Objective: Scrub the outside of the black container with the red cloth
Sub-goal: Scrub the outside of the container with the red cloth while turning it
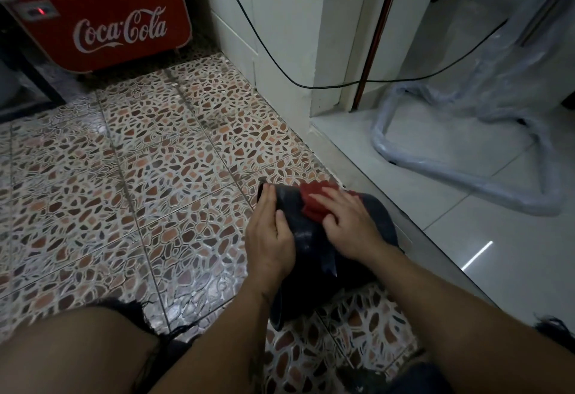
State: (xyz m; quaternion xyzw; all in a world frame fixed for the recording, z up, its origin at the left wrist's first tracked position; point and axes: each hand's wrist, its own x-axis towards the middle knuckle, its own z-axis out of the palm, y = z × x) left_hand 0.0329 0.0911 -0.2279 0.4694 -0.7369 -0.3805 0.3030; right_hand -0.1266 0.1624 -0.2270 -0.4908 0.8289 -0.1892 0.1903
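A black container (pixel 306 238) lies on its side on the patterned tile floor between my knees. My left hand (pixel 270 231) holds its left side, fingers reaching to the far rim and the thumb lying on top. The red cloth (pixel 314 203) is bunched on the container's upper outside. My right hand (pixel 345 219) presses down on the cloth with fingers fairly straight, covering its near part. The container's underside and opening are hidden from view.
A red Coca-Cola cooler (pixel 96 23) stands at the back left. A white wall corner (pixel 280 51) with a black cable (pixel 342 84) lies ahead. A plastic-wrapped metal frame (pixel 466 182) sits on the white tiles to the right, past a low step (pixel 389 203).
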